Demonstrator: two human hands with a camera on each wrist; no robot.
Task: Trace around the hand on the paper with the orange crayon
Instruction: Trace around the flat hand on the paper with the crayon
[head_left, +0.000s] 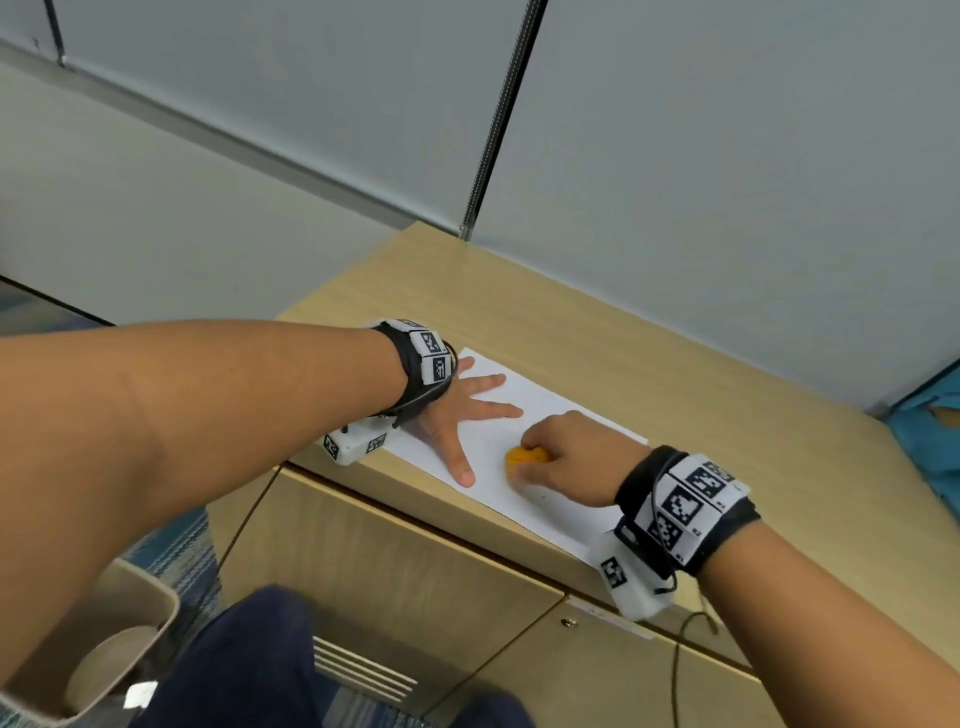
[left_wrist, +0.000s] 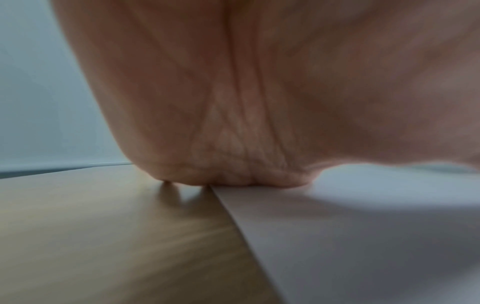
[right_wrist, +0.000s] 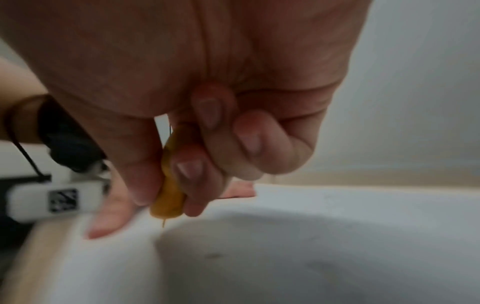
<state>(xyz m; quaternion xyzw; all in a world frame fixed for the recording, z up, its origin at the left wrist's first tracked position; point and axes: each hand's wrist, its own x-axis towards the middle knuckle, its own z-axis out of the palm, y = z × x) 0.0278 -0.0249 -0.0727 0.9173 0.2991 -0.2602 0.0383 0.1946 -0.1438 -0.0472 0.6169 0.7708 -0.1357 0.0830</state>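
The left hand (head_left: 457, 410) lies flat on the paper (head_left: 550, 400), fingers straight and spread, likely both to pin the sheet and to leave gaps for a line to follow. At its three o'clock, near the fingertips but apart from them, the right hand (head_left: 566, 457) pinches the orange crayon (head_left: 525, 458) between thumb and curled fingers. In the right wrist view the crayon's tip seems to touch the sheet, with a short orange mark (right_wrist: 163, 223) beneath it. The paper sits along the near edge of the wooden counter (head_left: 675, 374), within easy reach.
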